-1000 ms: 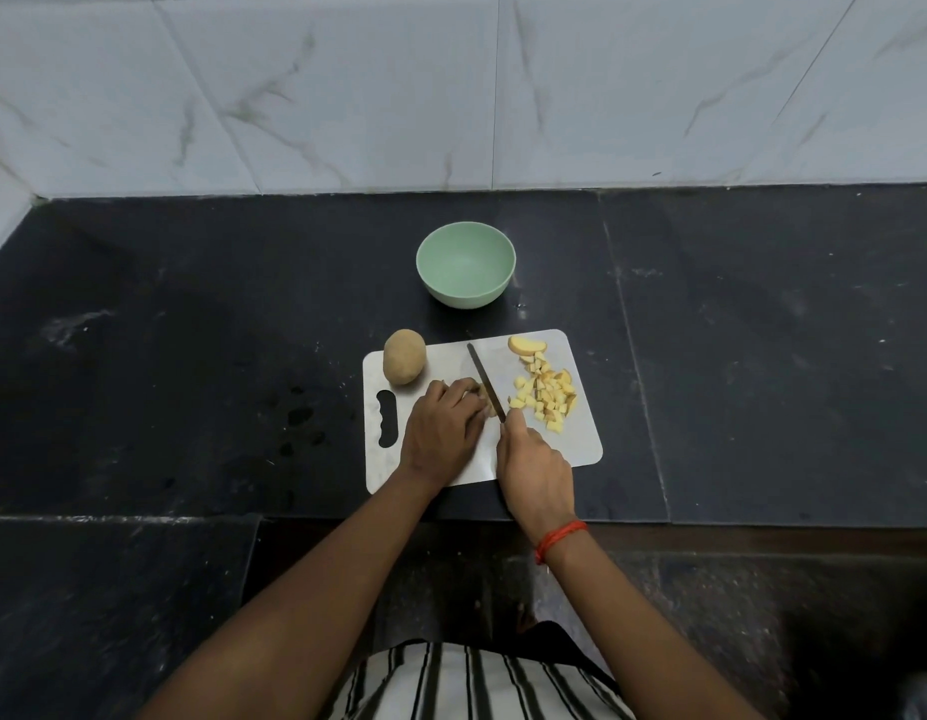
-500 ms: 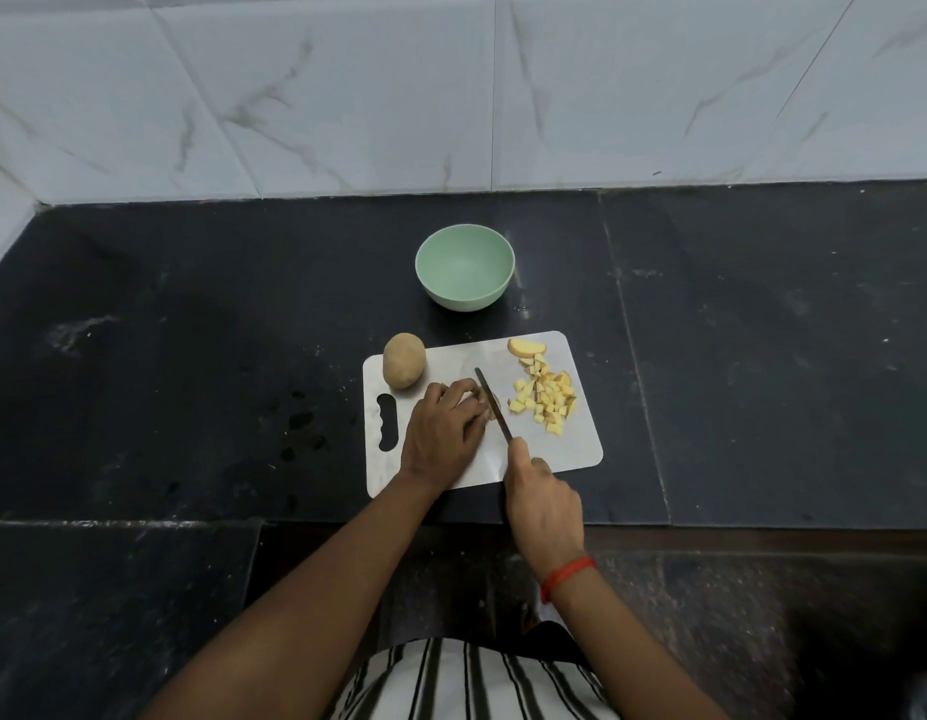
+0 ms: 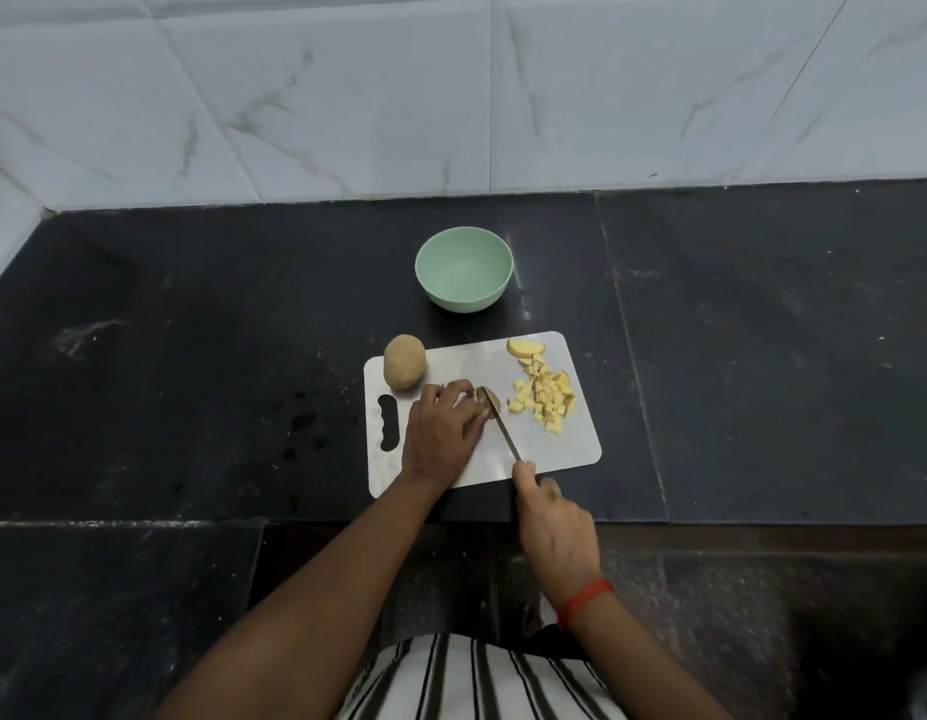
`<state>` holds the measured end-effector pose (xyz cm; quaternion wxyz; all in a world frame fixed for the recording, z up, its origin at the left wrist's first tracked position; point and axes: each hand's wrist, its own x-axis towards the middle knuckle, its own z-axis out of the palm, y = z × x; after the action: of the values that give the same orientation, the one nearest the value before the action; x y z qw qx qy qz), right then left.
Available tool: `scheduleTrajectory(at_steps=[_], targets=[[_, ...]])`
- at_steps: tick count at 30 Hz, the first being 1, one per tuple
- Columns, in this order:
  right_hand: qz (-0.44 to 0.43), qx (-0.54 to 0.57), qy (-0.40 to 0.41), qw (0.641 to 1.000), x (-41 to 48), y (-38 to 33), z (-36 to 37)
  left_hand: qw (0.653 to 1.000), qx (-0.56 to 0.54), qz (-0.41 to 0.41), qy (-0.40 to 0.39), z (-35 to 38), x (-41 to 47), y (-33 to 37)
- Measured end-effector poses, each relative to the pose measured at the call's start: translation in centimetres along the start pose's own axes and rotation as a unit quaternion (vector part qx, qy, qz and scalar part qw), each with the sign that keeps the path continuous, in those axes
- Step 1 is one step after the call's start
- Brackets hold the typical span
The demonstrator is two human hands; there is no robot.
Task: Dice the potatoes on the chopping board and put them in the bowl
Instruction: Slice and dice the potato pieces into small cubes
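Note:
A white chopping board (image 3: pixel 565 454) lies on the black counter. My left hand (image 3: pixel 443 431) curls over a potato piece (image 3: pixel 493 399) at the board's middle, mostly hiding it. My right hand (image 3: pixel 552 522) grips the handle of a knife (image 3: pixel 503 431), whose blade runs up to the piece by my left fingertips. A pile of diced potato (image 3: pixel 544 397) sits on the board's right side, with a larger slice (image 3: pixel 525 348) behind it. A whole potato (image 3: pixel 404 362) rests at the board's back left corner. The empty green bowl (image 3: pixel 464 269) stands behind the board.
The black counter (image 3: pixel 762 356) stretches wide on both sides, with wet spots (image 3: pixel 305 423) left of the board. A marble tiled wall (image 3: pixel 451 96) closes off the back. The counter's front edge runs just below the board.
My right hand has drawn back toward me, pulling the knife along the cut until its tip lies at the potato piece. My left hand has stayed on the piece.

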<state>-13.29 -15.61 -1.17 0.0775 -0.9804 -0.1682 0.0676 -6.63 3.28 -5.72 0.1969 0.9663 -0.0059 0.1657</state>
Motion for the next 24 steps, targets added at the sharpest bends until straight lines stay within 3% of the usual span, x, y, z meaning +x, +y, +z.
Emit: scheduleTrajectory(at_steps=[7, 14, 17, 21, 24], targets=[[0.031, 0.032, -0.021, 0.999, -4.2, 1.8, 0.3, 1.000, -0.020, -0.006, -0.002, -0.2, -0.1, 0.1], [0.015, 0.180, 0.163, 0.970, -1.9, 2.8, -0.5, 0.993, -0.117, -0.032, -0.011, -1.0, 0.4, 0.0], [-0.006, 0.222, 0.194, 0.956, 2.4, 2.6, -1.4, 0.996, -0.057, 0.035, -0.063, -2.1, 1.7, -0.6], [-0.005, 0.283, 0.174, 0.943, 6.2, 2.0, -1.0, 0.976, 0.040, 0.166, -0.134, -2.7, 3.6, -1.5], [0.013, 0.308, 0.173, 0.936, 6.4, 2.1, 0.3, 0.968, 0.046, 0.192, -0.157, -2.4, 4.3, -1.5]])
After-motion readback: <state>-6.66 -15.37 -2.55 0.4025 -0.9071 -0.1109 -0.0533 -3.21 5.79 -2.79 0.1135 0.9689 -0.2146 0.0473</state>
